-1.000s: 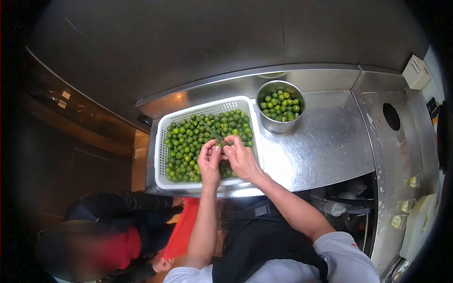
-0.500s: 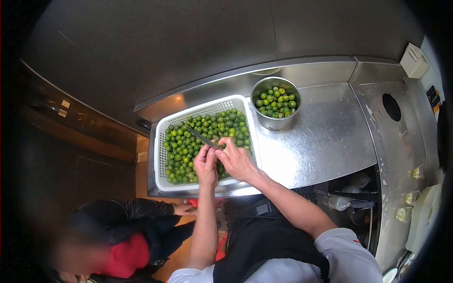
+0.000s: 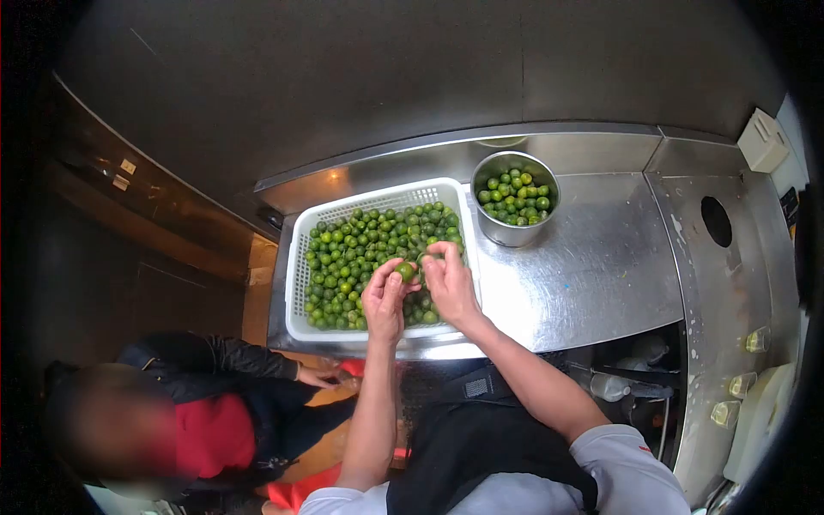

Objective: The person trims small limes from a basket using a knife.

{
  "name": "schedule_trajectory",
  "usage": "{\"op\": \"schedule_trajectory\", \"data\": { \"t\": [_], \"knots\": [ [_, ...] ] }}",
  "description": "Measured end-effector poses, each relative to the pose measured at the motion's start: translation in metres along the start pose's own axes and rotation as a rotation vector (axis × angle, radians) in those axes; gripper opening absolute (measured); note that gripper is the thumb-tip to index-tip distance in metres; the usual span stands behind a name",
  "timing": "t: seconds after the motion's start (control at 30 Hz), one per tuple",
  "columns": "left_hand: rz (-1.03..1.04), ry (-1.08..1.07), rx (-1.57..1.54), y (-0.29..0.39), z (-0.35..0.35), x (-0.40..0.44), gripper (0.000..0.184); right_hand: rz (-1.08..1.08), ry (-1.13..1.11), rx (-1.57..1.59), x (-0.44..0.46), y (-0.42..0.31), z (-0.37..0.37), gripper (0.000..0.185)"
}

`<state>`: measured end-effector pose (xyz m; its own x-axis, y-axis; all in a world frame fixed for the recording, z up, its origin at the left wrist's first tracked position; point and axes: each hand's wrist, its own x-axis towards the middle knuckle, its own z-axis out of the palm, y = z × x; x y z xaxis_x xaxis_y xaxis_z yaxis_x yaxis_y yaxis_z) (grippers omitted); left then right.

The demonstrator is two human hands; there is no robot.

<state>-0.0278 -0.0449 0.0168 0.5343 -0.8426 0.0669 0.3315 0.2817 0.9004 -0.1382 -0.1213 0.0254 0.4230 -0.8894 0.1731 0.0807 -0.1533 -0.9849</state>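
Observation:
Between the thumb and fingers of my left hand [image 3: 385, 300] is a small green lime [image 3: 404, 271], held above the white plastic basket [image 3: 296, 292]. Just to its right, my right hand [image 3: 451, 287] is closed, its fingers curled around a knife whose blade is blurred and hard to make out against the fruit. Many small green limes [image 3: 356, 249] fill the basket beneath both hands. Beyond the basket's right side stands a round steel pot [image 3: 508, 235] holding more limes [image 3: 515, 196].
The steel counter [image 3: 592, 257] runs right to a section with a round hole [image 3: 716, 221]. Small clear cups [image 3: 741, 385] stand at the right. Under the counter is an open shelf with containers [image 3: 611, 386]. Another person [image 3: 215, 429] is at the lower left, a hand near the counter's front.
My hands have drawn apart slightly, and the lime in my left hand now shows. The knife blade no longer points clearly across the basket. The other person's arm has shifted.

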Motion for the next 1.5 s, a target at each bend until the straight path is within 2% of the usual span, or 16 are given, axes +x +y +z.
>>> {"op": "schedule_trajectory", "data": {
  "t": [0.1,0.23,0.3,0.4,0.5,0.6,0.7,0.8,0.9,1.0,1.2,1.3,1.5],
  "knots": [
    [0.012,0.02,0.033,0.003,0.0,0.0,0.038,-0.098,-0.056,0.002,-0.001,0.008,0.006,0.032],
    [0.102,0.061,0.061,-0.007,-0.005,0.002,0.038,-0.143,-0.203,-0.134,-0.004,0.002,0.001,0.036],
    [0.08,0.05,0.064,-0.005,-0.005,0.002,0.039,-0.163,-0.247,-0.202,-0.006,-0.002,-0.001,0.036],
    [0.06,0.031,0.055,-0.007,-0.01,0.002,0.038,-0.192,-0.214,-0.2,-0.006,-0.001,0.001,0.035],
    [0.046,0.027,0.027,-0.007,-0.012,0.001,0.037,-0.08,-0.292,-0.243,-0.005,-0.006,-0.003,0.042],
    [0.049,0.031,0.034,-0.009,-0.015,0.001,0.036,-0.126,-0.273,-0.241,-0.007,0.001,0.001,0.043],
    [0.055,0.021,0.055,-0.01,-0.016,0.001,0.035,-0.184,-0.226,-0.274,-0.007,0.002,0.001,0.031],
    [0.052,0.007,0.052,-0.009,-0.014,0.0,0.035,-0.199,-0.242,-0.278,-0.008,0.0,0.0,0.027],
    [0.011,-0.033,0.016,-0.008,-0.014,-0.001,0.034,-0.23,-0.155,-0.223,-0.007,0.01,0.002,0.026],
    [-0.002,-0.043,-0.018,-0.003,-0.006,-0.001,0.033,-0.103,0.014,-0.032,0.003,0.014,0.003,0.029],
    [-0.008,0.027,-0.07,-0.004,-0.007,0.001,0.033,-0.069,-0.125,-0.06,0.0,0.01,0.001,0.033],
    [-0.044,0.049,-0.108,-0.001,-0.004,0.001,0.033,-0.041,-0.117,-0.023,0.001,0.013,0.003,0.034],
    [-0.057,0.104,-0.08,-0.005,-0.009,0.004,0.03,0.219,-0.134,0.023,0.005,0.006,-0.005,0.039]
  ]
}}
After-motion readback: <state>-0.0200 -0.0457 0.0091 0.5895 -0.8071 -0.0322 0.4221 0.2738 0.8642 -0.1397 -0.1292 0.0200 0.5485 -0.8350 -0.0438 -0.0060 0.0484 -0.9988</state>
